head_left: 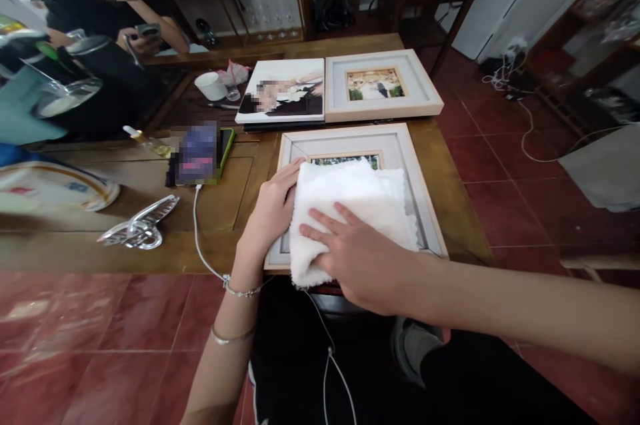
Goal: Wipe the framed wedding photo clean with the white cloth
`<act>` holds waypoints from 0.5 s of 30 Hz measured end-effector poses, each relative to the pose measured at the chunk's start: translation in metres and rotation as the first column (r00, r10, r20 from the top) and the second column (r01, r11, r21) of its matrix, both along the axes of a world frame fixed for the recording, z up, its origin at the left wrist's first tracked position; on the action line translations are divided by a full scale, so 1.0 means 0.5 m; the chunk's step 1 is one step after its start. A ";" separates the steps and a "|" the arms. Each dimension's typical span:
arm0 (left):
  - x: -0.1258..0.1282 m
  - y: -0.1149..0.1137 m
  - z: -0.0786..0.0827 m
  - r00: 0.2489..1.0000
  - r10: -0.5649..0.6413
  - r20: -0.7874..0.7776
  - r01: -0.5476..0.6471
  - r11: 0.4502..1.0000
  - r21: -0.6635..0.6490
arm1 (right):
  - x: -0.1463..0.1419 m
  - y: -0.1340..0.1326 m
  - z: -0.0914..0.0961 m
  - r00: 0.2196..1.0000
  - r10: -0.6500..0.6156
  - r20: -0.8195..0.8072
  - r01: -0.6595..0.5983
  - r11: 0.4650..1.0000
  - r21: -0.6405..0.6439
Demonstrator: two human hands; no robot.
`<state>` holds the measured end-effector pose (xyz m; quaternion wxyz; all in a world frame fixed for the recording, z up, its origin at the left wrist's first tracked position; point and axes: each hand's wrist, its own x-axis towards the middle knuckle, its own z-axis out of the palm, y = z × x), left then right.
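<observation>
A picture frame [423, 188] with a pale wood edge lies flat at the table's near edge, a photo partly showing in its middle. Over much of it spreads a white cloth [355, 192]. My right hand [357, 255] presses on the cloth from above, fingers spread. Along the frame's left side rests my left hand [274, 202], its fingers stretched out over the edge and touching the cloth's side. The lower part of the photo is hidden under the cloth.
Behind lie a second framed photo [425, 78] and a photo panel [280, 115]. To the left are a phone [197, 153] on a white cable, a dropper bottle [150, 142], a clear hair claw [140, 224] and a white cup [210, 86]. Across the table sits a person holding a phone [149, 32].
</observation>
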<state>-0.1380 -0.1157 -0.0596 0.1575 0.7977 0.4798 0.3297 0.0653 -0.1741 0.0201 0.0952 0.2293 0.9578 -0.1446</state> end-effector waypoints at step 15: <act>0.003 -0.011 0.002 0.996 0.066 0.054 -0.061 0.994 -0.086 | 0.004 -0.050 0.005 0.983 0.023 -0.184 0.004 0.989 0.145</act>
